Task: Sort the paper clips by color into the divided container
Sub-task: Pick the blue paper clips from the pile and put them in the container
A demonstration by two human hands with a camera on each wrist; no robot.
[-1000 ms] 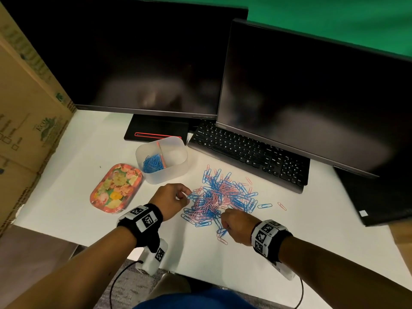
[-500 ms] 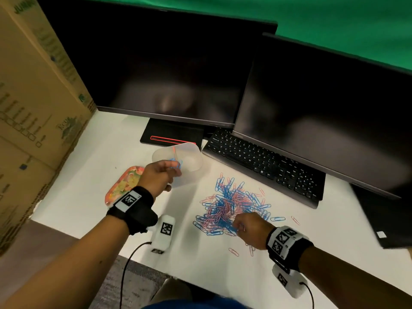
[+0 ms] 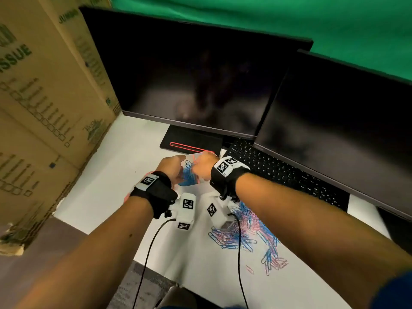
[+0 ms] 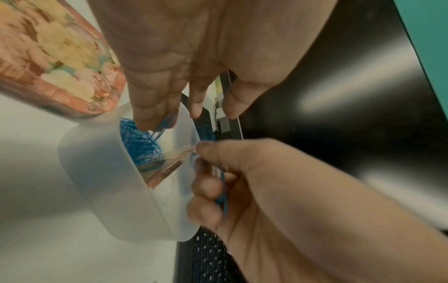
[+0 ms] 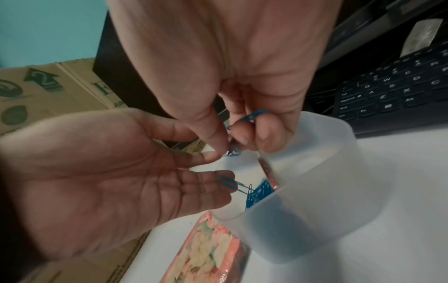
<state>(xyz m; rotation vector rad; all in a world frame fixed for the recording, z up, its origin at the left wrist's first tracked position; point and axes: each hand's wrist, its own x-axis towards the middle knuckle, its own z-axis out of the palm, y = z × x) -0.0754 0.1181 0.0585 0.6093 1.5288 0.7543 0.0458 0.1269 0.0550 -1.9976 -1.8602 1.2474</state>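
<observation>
The white tabletop was hemmed in: a cardboard box stood along its left side, two dark monitors rose at the back, and a keyboard lay under the right one, leaving bare room mainly at the near edge. The divided container, translucent white, stood before the left monitor's stand with a floral tin just beside it; blue paper clips filled one compartment. The left hand hovered over that compartment, palm open and fingers relaxed, a blue clip at its fingertips. The right hand was curled above the container's rim, pinching several blue clips between thumb and fingers. The unsorted pile of blue and pink clips lay on the tabletop, partly under the right forearm.
</observation>
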